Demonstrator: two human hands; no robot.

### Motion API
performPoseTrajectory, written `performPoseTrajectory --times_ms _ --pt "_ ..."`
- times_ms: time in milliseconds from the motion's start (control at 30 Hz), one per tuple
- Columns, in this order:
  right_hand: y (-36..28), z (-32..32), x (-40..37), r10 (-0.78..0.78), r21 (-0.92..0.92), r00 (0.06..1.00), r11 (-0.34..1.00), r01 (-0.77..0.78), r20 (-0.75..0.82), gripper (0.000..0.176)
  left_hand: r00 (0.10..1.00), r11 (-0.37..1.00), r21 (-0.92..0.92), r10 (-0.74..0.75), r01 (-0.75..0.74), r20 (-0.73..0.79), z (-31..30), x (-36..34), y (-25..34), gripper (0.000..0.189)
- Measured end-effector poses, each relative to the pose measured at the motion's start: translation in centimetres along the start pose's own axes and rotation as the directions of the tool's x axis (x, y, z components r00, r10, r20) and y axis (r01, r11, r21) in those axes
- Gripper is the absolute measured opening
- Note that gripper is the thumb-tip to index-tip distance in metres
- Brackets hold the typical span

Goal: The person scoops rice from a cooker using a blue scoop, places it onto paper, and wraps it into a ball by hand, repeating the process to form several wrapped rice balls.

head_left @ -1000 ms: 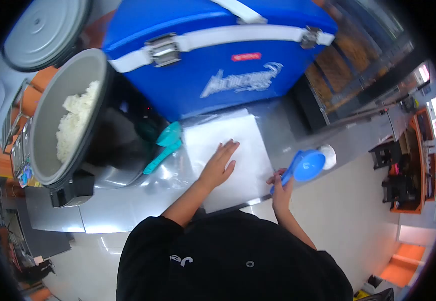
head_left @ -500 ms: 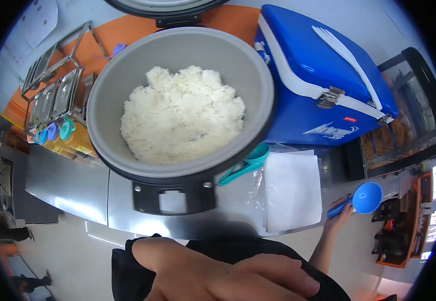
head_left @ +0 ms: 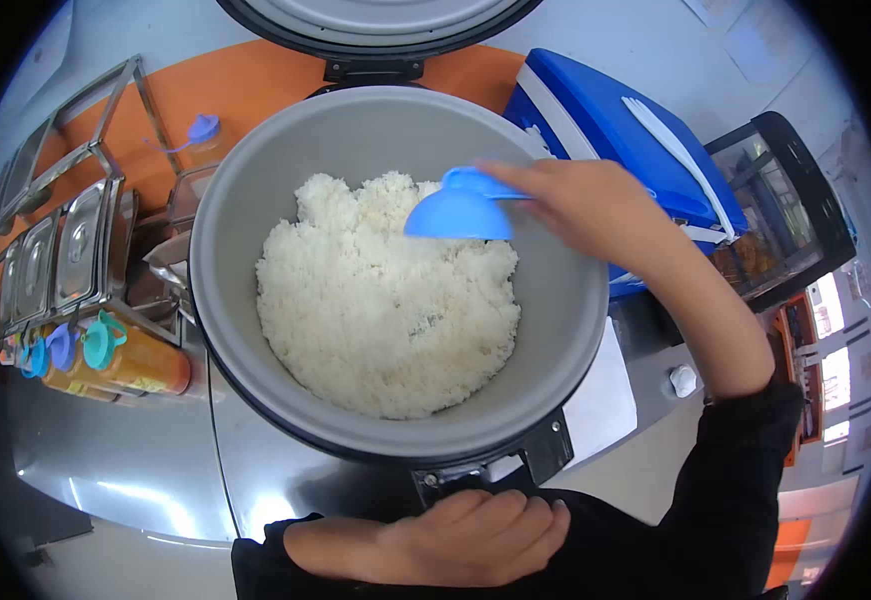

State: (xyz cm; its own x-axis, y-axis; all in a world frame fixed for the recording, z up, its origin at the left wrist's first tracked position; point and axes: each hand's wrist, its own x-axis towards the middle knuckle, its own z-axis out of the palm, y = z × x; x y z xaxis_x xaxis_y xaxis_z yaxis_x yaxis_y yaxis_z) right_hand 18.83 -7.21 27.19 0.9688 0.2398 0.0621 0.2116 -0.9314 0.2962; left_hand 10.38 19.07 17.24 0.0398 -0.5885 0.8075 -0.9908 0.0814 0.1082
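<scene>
Grips the blue scoop [head_left: 458, 212] in the right hand [head_left: 595, 205], fingers closed round the handle, forearm reaching in from the right across the pot's rim. Holds it over the far right part of the rice [head_left: 385, 310], bowl to the left of the hand, long axis running roughly left to right, rounded back turned up toward the camera. Cannot tell whether the scoop's lip touches the grains.

Lays the left hand [head_left: 455, 535] flat and empty at the near edge, against black clothing, just below the cooker's front latch and well apart from the scoop. Puts the right hand by far the nearer to the rice.

Looks down into a large grey pot [head_left: 245, 200], its lid [head_left: 375, 20] swung open behind, with white cooked rice heaped across the bottom, well short of the rim. Has a shut blue cooler [head_left: 605, 110] to the right, behind the arm. Has lidded steel pans [head_left: 70, 245] in a rack to the left, with orange bottles [head_left: 135, 365], capped teal and blue, near them on the table [head_left: 105, 460]. Shows a white sheet [head_left: 600, 400] at the right, partly hidden by the pot.
</scene>
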Motion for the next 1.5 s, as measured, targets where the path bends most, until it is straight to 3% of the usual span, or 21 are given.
performPoseTrajectory --times_ms 67,233,367,567,667,800,867,967,1100,1200,1267,1300,1367,1500 --pt "-1.6 1.3 4.1 0.047 -0.148 0.962 0.989 -0.007 0.270 0.054 1.000 1.000 0.004 0.001 -0.001 0.016 0.0 0.0 0.0 0.018" --pt "-3.2 3.2 7.6 -0.086 -0.197 0.938 0.967 0.160 0.337 0.054 0.997 1.000 -0.008 -0.005 0.006 0.081 -1.0 0.1 0.2 0.019" --pt "-3.9 4.4 8.9 -0.168 -0.191 0.871 0.940 0.283 0.461 0.056 0.998 0.997 -0.076 -0.020 0.016 -0.056 -0.2 0.1 -0.2 0.016" --pt "-4.6 4.9 9.5 -0.299 -0.096 0.797 0.909 0.405 0.525 0.056 0.996 0.997 -0.070 -0.040 0.034 -0.077 0.1 0.1 -0.2 0.015" --pt "-5.1 4.8 8.7 -0.383 -0.073 0.772 0.873 0.481 0.508 0.056 0.999 1.000 0.000 0.025 -0.025 0.029 -0.2 -0.8 0.0 0.026" --pt "-3.0 3.1 8.9 -0.470 -0.062 0.775 0.838 0.542 0.422 0.058 0.998 0.997 0.075 0.029 -0.033 0.050 0.1 -1.2 0.2 0.025" --pt "-1.7 2.5 9.8 -0.501 -0.148 0.853 0.841 0.520 0.146 0.057 0.998 0.994 0.102 0.026 -0.032 0.057 0.3 -1.4 0.2 0.025" --pt "-2.6 1.5 9.6 -0.433 0.037 0.893 0.901 0.432 0.126 0.045 0.998 0.989 0.143 0.023 -0.032 0.065 0.3 -1.4 0.3 0.025" --pt "-5.6 3.0 8.2 -0.508 -0.067 0.858 0.856 0.513 0.083 0.054 0.998 0.986 0.166 0.017 -0.027 0.065 0.5 -1.3 0.6 0.025" --pt "-7.0 3.0 7.8 -0.520 0.002 0.836 0.849 0.528 0.176 0.054 0.998 0.985 0.171 0.011 -0.021 0.058 0.5 -1.1 0.6 0.025" --pt "-8.6 3.7 7.8 -0.523 0.122 0.754 0.844 0.522 0.397 0.052 0.999 0.986 0.168 0.001 -0.009 0.051 0.3 -0.8 0.6 0.025" --pt "-8.9 3.2 8.2 -0.523 0.119 0.755 0.844 0.523 0.395 0.052 0.999 0.985 0.171 0.002 -0.011 0.050 0.1 -0.5 0.5 0.025" --pt "-9.3 2.0 9.0 -0.499 0.077 0.662 0.826 0.558 0.560 0.049 0.997 0.994 0.089 -0.068 0.066 0.025 -0.1 0.2 0.4 0.014" --pt "-9.0 2.1 9.2 -0.368 0.027 0.655 0.882 0.470 0.660 0.048 0.996 0.992 0.083 -0.090 0.091 -0.007 0.0 0.0 0.6 0.013"
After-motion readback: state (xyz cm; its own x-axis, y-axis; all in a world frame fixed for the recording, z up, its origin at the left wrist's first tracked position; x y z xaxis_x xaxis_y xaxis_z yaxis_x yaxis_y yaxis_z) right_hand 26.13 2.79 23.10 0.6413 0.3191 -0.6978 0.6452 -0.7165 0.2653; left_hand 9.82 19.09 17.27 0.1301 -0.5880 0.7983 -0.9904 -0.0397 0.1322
